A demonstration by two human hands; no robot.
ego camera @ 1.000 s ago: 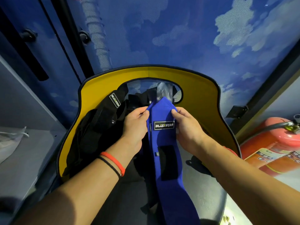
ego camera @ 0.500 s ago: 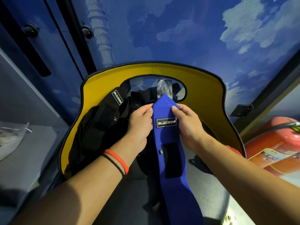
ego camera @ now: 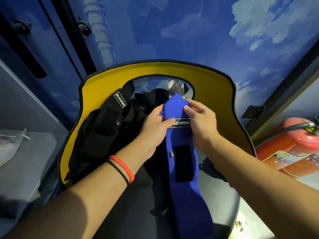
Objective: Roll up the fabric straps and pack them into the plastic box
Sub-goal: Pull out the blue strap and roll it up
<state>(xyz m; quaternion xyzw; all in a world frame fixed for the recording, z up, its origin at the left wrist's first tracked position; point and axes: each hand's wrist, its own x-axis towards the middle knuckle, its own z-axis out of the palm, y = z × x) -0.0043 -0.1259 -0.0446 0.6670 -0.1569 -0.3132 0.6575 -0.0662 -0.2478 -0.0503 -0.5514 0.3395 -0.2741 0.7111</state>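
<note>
A long blue fabric strap (ego camera: pixel 183 171) with a logo label and a black hook patch runs from the chair seat up toward the backrest. My left hand (ego camera: pixel 155 125) pinches its left edge near the top, thumb lying across the label. My right hand (ego camera: pixel 202 121) pinches the right edge just opposite. The strap's pointed top end (ego camera: pixel 175 102) sticks up between my fingers. A heap of black straps (ego camera: pixel 103 131) lies on the seat to the left. No plastic box is in view.
The straps lie on a chair with a yellow curved backrest (ego camera: pixel 215 87) and a grey seat (ego camera: pixel 217 192). A red fire extinguisher (ego camera: pixel 291 150) lies at the right. A grey shelf (ego camera: pixel 22 159) with a white bag stands left. Behind is a blue cloud-patterned wall.
Both hands have shifted up the blue strap toward its pointed end, and my left thumb has slid onto the label. The strap's top has risen slightly.
</note>
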